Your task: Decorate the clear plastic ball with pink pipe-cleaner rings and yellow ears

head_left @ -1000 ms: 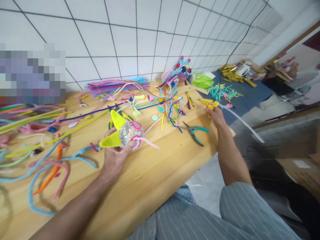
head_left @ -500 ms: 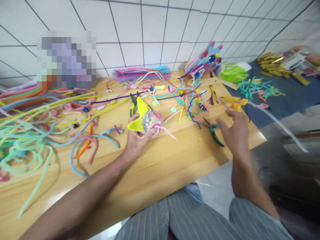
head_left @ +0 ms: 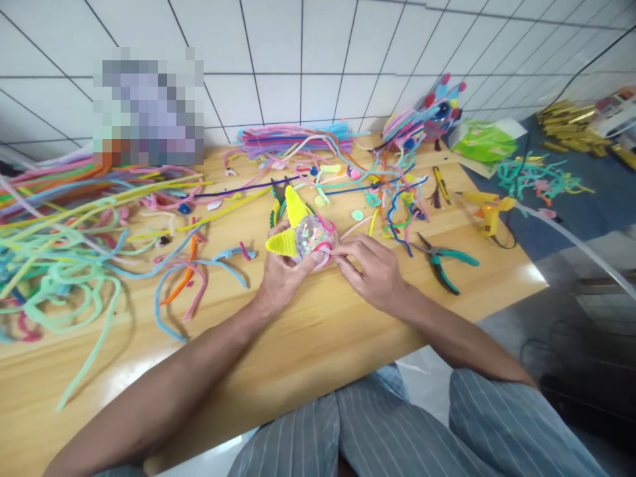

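Observation:
My left hand is closed around a clear ball filled with shiny bits, holding it above the table. Two yellow pipe-cleaner cones stick out from the ball's left side, and pink pipe cleaner loops on its right. With thumb and fingertips, my right hand pinches a pink pipe cleaner at the ball's lower right. Behind the ball lie green-and-yellow pliers, partly covered. To the right of my right hand, teal-handled pliers rest on the wood with their handles spread.
A yellow glue gun stands near the right edge of the wooden table. Beside it lies a yellow cutter knife. Tangled pipe cleaners cover the left side, with a bundle by the tiled wall. A green packet sits at back right.
My right hand has come left from beside the glue gun to the ball and now pinches the pink pipe cleaner. My left hand still holds the ball. The whole view has shifted slightly.

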### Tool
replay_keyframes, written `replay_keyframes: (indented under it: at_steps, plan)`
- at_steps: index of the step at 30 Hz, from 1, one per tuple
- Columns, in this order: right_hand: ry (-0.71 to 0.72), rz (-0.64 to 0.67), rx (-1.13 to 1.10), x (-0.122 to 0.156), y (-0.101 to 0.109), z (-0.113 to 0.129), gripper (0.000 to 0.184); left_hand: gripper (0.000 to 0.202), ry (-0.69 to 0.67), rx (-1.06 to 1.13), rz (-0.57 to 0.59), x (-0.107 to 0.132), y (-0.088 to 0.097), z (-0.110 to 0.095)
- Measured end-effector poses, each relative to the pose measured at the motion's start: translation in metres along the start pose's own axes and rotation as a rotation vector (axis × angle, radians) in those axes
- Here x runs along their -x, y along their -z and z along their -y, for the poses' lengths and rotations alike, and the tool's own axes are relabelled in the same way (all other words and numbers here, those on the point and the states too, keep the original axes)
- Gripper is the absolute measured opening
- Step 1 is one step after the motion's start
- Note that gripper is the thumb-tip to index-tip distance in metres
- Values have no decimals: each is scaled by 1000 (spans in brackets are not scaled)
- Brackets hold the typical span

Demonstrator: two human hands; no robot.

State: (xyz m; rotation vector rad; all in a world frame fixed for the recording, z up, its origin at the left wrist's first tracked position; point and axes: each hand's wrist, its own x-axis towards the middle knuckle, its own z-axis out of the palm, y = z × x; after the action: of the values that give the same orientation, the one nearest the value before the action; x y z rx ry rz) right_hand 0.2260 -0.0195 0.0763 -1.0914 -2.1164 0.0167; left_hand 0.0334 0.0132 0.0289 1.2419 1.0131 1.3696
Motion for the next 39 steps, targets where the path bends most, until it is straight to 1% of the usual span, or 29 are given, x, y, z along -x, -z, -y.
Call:
replay_keyframes:
  at_steps: [3, 8, 15, 21, 28, 31, 36, 39]
  plan:
    - [33, -41, -13, 2, -1, -4, 19, 94, 10, 9, 18, 1, -1, 1]
    - [25, -31, -6, 2, 1, -4, 23, 97, 16, 33, 57, 1, 0, 3]
    - [1, -57, -36, 0, 0, -3, 18, 98, 25, 10, 123, 0, 4, 4]
    - [-16, -32, -60, 1, 0, -5, 19, 101, 15, 42, 123, 1, 4, 3]
    - [-21, -34, -72, 1, -1, -6, 20, 102, 17, 11, 137, 2, 6, 5]
    - [-22, -36, -81, 0, -1, -6, 19, 102, 11, 0, 155, 1, 6, 5]
    - [-30, -33, -96, 0, -2, -8, 19, 99, -1, -4, 132, 1, 5, 4]
    - [-39, -46, -92, 2, -3, -8, 18, 96, -10, -19, 140, 0, 5, 3]
